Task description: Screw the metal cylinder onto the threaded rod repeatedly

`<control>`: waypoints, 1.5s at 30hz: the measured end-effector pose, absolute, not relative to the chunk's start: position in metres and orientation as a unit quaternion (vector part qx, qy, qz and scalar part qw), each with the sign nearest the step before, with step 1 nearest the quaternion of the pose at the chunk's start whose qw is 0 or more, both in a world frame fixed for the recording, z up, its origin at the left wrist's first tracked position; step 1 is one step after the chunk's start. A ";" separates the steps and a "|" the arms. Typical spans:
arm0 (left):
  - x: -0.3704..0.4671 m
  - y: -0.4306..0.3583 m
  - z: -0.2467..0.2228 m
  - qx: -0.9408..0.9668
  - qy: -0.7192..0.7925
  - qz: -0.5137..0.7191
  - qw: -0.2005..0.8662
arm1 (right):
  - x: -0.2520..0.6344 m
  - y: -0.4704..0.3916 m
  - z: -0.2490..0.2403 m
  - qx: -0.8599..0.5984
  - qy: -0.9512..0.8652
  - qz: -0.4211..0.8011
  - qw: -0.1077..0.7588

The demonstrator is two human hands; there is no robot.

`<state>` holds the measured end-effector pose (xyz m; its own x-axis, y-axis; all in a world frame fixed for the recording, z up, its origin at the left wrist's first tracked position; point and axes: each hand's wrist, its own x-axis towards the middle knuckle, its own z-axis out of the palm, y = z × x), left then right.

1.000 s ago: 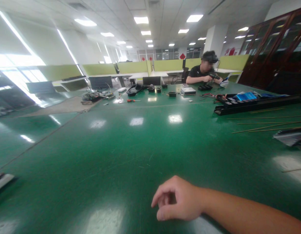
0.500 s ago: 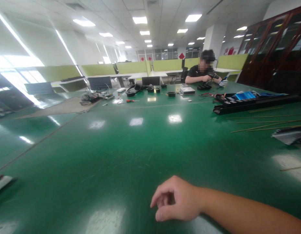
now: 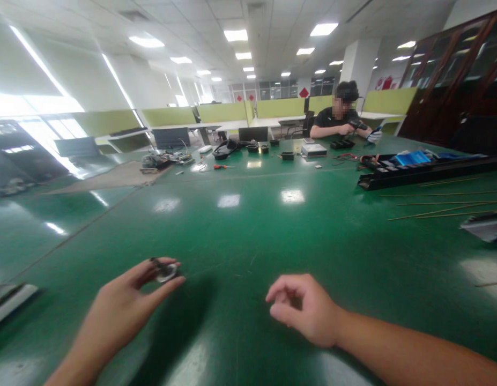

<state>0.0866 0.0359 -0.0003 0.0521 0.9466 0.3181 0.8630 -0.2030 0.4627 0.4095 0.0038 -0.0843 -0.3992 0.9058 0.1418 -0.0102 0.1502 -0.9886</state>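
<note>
My left hand (image 3: 125, 300) is raised above the green table (image 3: 232, 236), its thumb and fingers closed around a small round silvery thing (image 3: 167, 273) with a dark part at its upper left. The fingers partly hide this piece, and its exact kind is unclear. To the right, my right hand (image 3: 306, 308) hovers over the tabletop with loosely curled fingers. Its thumb stays slightly apart from the index finger, and nothing shows in the grasp.
A flat pale-edged object (image 3: 15, 303) lies at the left edge. On the right are a long black tray (image 3: 393, 179) with blue parts and several thin rods (image 3: 445, 205). Farther back are an orange-handled screwdriver (image 3: 221, 166), a grey box (image 3: 313, 150) and a seated person (image 3: 332, 120).
My left hand has come into view from the lower left with the small round silvery thing. My right hand has moved slightly up and right in the picture, and the view has shifted a little.
</note>
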 end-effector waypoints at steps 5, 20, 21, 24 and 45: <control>0.172 0.060 -0.019 0.806 0.515 0.240 0.165 | 0.413 0.015 -0.084 -0.442 -0.567 0.510 0.473; 0.173 0.046 -0.057 0.871 0.378 0.238 0.202 | 0.413 0.009 -0.088 -0.475 -0.680 0.446 0.336; 0.174 0.046 -0.058 0.880 0.364 0.236 0.195 | 0.412 0.009 -0.089 -0.476 -0.680 0.445 0.337; 0.176 0.043 -0.061 0.899 0.328 0.231 0.178 | 0.412 0.008 -0.090 -0.473 -0.684 0.442 0.337; 0.188 0.030 -0.063 0.895 0.323 0.245 0.187 | 0.410 0.008 -0.084 -0.458 -0.715 0.420 0.321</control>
